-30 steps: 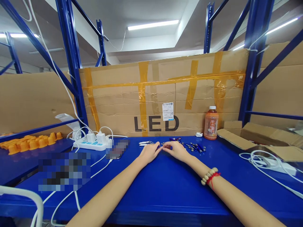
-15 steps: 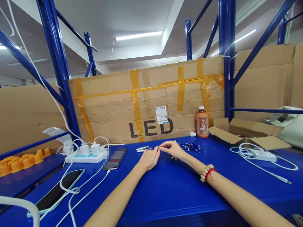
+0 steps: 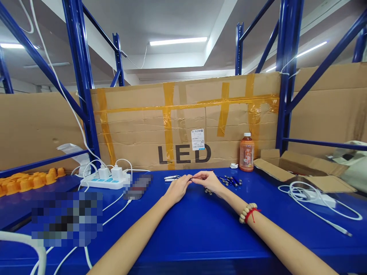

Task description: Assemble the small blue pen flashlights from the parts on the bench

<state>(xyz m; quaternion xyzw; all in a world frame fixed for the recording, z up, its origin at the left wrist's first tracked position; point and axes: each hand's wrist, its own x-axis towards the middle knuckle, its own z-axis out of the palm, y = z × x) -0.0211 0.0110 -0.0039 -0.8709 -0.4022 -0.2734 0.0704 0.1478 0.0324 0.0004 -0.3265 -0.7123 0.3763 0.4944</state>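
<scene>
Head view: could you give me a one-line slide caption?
Left hand and right hand meeting over a blue tabletop, near small blue-and-silver parts, before LED-marked cardboard.

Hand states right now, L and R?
Left hand: fingers curled in beside the right's; can't tell whether closed or holding anything.
Right hand: fingers bent toward a pinch; too small to tell if they hold something.

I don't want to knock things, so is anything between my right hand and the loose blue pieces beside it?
Nothing visible stands between your right hand and the loose blue pieces; the orange bottle is farther back.
</scene>
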